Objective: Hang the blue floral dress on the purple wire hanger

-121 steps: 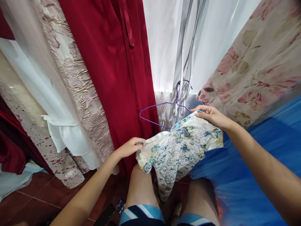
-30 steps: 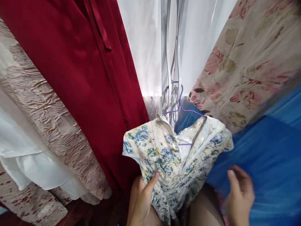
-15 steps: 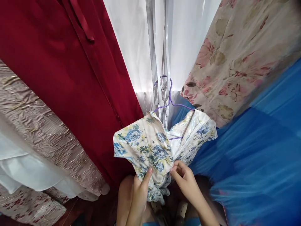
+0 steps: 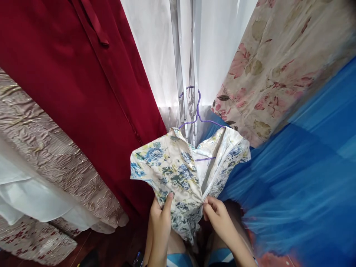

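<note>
A short-sleeved cream garment (image 4: 167,163) with blue and yellow-green flowers hangs on a purple wire hanger (image 4: 198,111) in front of me. Its neckline gapes open, showing a pale inside and the hanger's lower bar. With the thumb on top and the other fingers behind the cloth, my left hand (image 4: 161,215) grips the garment's lower left side. My right hand (image 4: 215,211) pinches the bottom of the front opening, drawing the cloth into creases there. Whether a small fastener sits between those fingertips cannot be made out. The garment's gathered lower end dangles between both hands.
Behind the hanger fall white cloth (image 4: 152,48) and pale ribbons (image 4: 194,66). Dark red fabric (image 4: 91,104) and textured beige fabric (image 4: 55,137) hang left. To the right are pink-flowered fabric (image 4: 267,81) and blue tulle (image 4: 292,178). A dark reddish floor (image 4: 91,244) shows below.
My right hand has moved slightly down, still pinching the opening, which now gapes longer and is pulled tauter. My left hand has shifted a little left with the cloth.
</note>
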The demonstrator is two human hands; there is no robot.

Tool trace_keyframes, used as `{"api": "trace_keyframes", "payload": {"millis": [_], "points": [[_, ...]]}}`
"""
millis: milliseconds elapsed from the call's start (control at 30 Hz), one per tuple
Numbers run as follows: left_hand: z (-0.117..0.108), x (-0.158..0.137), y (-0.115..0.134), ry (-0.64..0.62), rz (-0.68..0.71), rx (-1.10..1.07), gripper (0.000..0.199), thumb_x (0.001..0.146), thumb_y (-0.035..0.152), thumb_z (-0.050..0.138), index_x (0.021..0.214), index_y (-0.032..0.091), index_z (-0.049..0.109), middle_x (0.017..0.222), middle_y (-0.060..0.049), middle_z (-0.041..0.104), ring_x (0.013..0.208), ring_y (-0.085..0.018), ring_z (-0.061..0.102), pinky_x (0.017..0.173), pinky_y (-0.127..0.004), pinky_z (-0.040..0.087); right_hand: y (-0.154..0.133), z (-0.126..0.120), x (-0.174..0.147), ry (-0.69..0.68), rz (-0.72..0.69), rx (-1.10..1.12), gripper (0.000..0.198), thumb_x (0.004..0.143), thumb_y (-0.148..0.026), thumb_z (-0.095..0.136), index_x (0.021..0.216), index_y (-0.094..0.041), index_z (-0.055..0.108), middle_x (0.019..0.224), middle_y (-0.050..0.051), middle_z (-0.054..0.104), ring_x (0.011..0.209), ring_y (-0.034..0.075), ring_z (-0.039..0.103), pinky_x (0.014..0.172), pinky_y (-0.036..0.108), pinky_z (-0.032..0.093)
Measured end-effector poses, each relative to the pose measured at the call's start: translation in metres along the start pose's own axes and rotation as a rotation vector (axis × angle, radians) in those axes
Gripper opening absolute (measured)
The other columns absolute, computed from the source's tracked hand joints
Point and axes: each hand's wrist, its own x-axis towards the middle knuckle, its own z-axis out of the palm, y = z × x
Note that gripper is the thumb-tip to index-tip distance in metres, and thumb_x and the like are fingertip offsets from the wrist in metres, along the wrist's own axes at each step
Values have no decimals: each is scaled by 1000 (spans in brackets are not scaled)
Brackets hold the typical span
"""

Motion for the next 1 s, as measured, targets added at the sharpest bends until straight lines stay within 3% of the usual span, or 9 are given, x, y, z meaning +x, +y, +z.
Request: {"api": "trace_keyframes", "payload": {"millis": [200, 267, 367, 433, 567, 733, 800, 900, 1000], "points": [[-5, 3, -16, 345, 476, 149, 48, 81, 31, 73, 125, 20, 55, 130, -11, 57, 120, -27, 55, 103, -37, 44, 5, -6, -10, 2, 66, 47, 32, 90, -35, 56, 62, -19, 51, 52, -2, 54, 49, 12, 44, 52, 25, 32], [0, -2, -24, 217, 506, 226, 31, 84, 25, 66, 113, 19, 60, 118, -9, 61, 108, -24, 59, 95, -33, 47, 7, -6, -11, 27, 86, 98, 29, 87, -36, 61, 65, -18, 55, 51, -3, 53, 47, 12, 44, 49, 24, 32], [15, -18, -34, -289, 342, 327, 16, 86, 19, 58, 101, 19, 65, 98, -6, 67, 93, -22, 64, 86, -31, 50, 9, -4, -13, 39, 96, 143, 27, 85, -37, 65, 67, -16, 61, 48, -3, 55, 45, 11, 44, 48, 23, 33], [28, -30, -38, -450, 258, 343, 16, 88, 23, 58, 102, 19, 64, 98, -6, 69, 94, -22, 66, 86, -31, 51, 10, -2, -15, 39, 106, 168, 31, 84, -40, 67, 67, -15, 62, 47, -1, 58, 43, 11, 45, 47, 23, 34], [45, -46, -42, -432, 278, 348, 14, 93, 28, 53, 93, 19, 63, 87, -5, 69, 83, -20, 66, 78, -28, 50, 11, 2, -21, 63, 123, 216, 41, 83, -50, 71, 62, -16, 60, 47, 2, 62, 40, 10, 45, 44, 22, 34], [49, -52, -49, -403, 357, 420, 12, 92, 26, 53, 82, 21, 57, 72, -2, 64, 68, -18, 61, 66, -25, 46, 0, 3, -17, 124, 99, 316, 46, 83, -55, 70, 61, -16, 60, 45, 1, 60, 36, 8, 39, 40, 21, 28], [52, -55, -51, -429, 394, 442, 6, 90, 21, 53, 90, 22, 60, 78, -4, 65, 73, -20, 63, 69, -27, 47, -16, -2, -8, 168, 78, 347, 45, 82, -54, 71, 61, -16, 61, 43, 1, 58, 35, 7, 37, 39, 20, 26], [57, -59, -47, -534, 415, 493, 27, 85, 13, 51, 108, 23, 61, 91, -8, 68, 83, -24, 65, 73, -30, 48, -53, -13, 13, 239, 10, 337, 37, 82, -48, 72, 67, -15, 67, 44, 0, 59, 34, 7, 37, 38, 20, 27], [61, -58, -35, -585, 444, 661, 24, 82, 10, 48, 99, 22, 61, 87, -9, 68, 79, -27, 65, 66, -31, 45, -95, -25, 40, 228, -74, 311, 32, 81, -44, 73, 68, -15, 69, 43, -1, 58, 34, 6, 36, 37, 19, 25]]}}
